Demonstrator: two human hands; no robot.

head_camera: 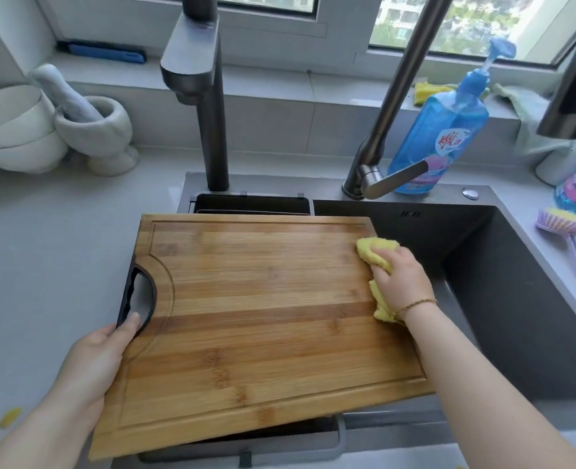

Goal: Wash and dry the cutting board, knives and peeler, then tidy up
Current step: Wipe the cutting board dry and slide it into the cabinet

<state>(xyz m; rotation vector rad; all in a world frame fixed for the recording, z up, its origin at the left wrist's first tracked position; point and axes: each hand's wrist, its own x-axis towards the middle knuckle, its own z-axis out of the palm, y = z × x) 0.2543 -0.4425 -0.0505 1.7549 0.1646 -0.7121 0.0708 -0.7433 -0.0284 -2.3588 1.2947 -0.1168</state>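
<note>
Nearest, left grip clamps the cutting board by its black handle cut-out, held over the sink; right grip bunches a yellow cloth at the far-right edge. Looks stiff, heavy, probably slick: handle seems safest.

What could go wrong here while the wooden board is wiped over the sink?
The rectangular bamboo cutting board is gripped at one end only, at its black handle, by the left hand. The right hand pressing the yellow cloth near the opposite edge could tip it into the dark sink.
</note>
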